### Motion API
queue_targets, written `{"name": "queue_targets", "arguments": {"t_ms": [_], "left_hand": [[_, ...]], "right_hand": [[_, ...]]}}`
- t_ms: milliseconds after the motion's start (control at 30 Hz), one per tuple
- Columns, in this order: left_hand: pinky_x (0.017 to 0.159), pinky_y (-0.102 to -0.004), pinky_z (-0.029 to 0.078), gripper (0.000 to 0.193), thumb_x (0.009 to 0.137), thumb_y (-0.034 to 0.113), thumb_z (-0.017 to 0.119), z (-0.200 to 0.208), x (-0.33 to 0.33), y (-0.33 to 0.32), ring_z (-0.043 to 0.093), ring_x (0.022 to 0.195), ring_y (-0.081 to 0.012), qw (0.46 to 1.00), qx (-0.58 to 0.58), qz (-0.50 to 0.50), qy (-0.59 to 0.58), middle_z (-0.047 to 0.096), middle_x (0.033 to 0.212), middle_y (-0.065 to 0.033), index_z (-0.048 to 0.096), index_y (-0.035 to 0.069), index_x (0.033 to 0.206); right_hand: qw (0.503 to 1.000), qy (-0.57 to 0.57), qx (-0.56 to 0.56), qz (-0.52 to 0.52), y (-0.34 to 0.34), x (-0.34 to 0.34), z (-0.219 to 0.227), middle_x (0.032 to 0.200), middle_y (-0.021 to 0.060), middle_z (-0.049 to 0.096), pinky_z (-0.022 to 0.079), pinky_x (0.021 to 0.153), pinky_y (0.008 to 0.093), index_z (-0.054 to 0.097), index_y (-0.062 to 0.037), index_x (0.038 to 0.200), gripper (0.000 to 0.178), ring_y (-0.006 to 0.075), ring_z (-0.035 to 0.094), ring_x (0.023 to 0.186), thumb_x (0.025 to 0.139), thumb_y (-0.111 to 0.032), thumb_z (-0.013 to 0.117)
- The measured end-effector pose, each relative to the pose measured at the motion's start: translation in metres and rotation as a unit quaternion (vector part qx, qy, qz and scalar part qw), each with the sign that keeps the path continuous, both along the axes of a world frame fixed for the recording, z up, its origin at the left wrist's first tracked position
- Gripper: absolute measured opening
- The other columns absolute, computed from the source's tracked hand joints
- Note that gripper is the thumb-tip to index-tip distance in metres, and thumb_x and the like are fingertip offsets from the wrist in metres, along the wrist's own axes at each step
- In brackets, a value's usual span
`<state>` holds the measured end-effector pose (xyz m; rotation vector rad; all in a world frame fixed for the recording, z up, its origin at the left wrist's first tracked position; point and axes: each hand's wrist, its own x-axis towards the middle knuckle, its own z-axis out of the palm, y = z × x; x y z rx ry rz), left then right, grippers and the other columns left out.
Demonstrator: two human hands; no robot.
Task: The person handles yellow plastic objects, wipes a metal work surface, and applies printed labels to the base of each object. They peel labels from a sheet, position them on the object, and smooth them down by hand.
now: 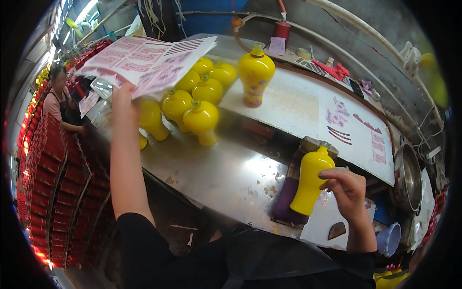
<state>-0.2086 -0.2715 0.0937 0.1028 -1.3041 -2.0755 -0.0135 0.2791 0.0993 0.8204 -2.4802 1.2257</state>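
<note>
— What do your hands hold, seen from the head camera?

— My left hand (pixel 124 96) is raised far in front of me, and its fingers are closed on the edge of a sheet of pink decals (pixel 144 60). I hold it high, I think, so that it stays flat and does not touch the wet-looking metal table (pixel 226 173) below.

— And the other hand?

— My right hand (pixel 347 190) is low and near my body. The fingers are half curled beside a yellow vase (pixel 310 180) that leans on a dark stand (pixel 288 197). They are just at the vase; if they really grip it, I cannot tell. The vase lies tilted, probably so its side faces me.

— What is around?

— Under and just beyond my left hand stands a group of yellow vases (pixel 192 103), close together. Farther right stands one taller vase (pixel 256 72) on a white board (pixel 298 106), with small decal pieces (pixel 339 118) on it. Far to the left of my left hand, another person (pixel 60 101) sits beside red stacks (pixel 48 159).
</note>
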Motion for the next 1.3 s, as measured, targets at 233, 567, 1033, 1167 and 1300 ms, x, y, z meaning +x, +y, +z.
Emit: {"name": "queue_targets", "arguments": {"t_ms": [233,567,1033,1167,1300], "left_hand": [[0.077,-0.0459,0.066,0.048,0.088,-0.011,0.047,0.020,-0.106,0.050,0.071,0.105,-0.0335,0.992,-0.081,-0.048,-0.084,0.065,0.125,-0.0199,0.052,0.002,0.134],[0.089,-0.0476,0.065,0.034,0.104,0.005,0.052,0.006,-0.257,0.097,0.067,0.111,-0.0396,0.967,0.001,-0.138,-0.213,0.056,0.134,-0.0255,0.046,-0.007,0.135],[0.086,-0.0401,0.064,0.022,0.106,0.011,0.049,0.046,-0.142,0.108,0.069,0.101,-0.0371,0.983,-0.007,-0.166,-0.074,0.058,0.124,-0.0282,0.042,-0.005,0.119],[0.086,-0.0389,0.063,0.025,0.105,0.010,0.049,0.063,-0.081,0.107,0.070,0.099,-0.0334,0.990,-0.008,-0.138,-0.012,0.064,0.114,-0.0252,0.043,-0.001,0.128],[0.083,-0.0361,0.062,0.029,0.103,0.006,0.049,0.074,-0.019,0.127,0.071,0.095,-0.0289,0.991,-0.002,-0.134,0.030,0.067,0.112,-0.0224,0.048,0.001,0.132]], "right_hand": [[0.978,-0.090,-0.078,-0.173,0.050,0.014,-0.018,0.089,0.0110,0.072,0.054,0.061,0.0238,0.071,0.0048,0.108,0.018,0.0179,0.075,0.074,0.099,-0.001,0.057],[0.942,-0.112,-0.133,-0.287,0.081,0.024,-0.039,0.089,0.0108,0.070,0.053,0.058,0.0238,0.070,0.0037,0.109,0.020,0.0165,0.072,0.068,0.104,-0.012,0.059],[0.973,-0.104,-0.076,-0.190,0.066,-0.020,-0.043,0.084,0.0075,0.070,0.052,0.060,0.0221,0.071,0.0032,0.110,0.019,0.0117,0.071,0.069,0.103,-0.008,0.057],[0.981,-0.083,-0.072,-0.160,0.068,-0.011,-0.043,0.086,0.0071,0.070,0.052,0.059,0.0220,0.071,0.0025,0.110,0.018,0.0120,0.070,0.069,0.104,-0.009,0.058],[0.978,-0.085,-0.039,-0.187,0.067,0.020,-0.054,0.090,0.0097,0.072,0.052,0.059,0.0226,0.072,0.0029,0.108,0.016,0.0131,0.070,0.069,0.101,-0.007,0.062]]}}
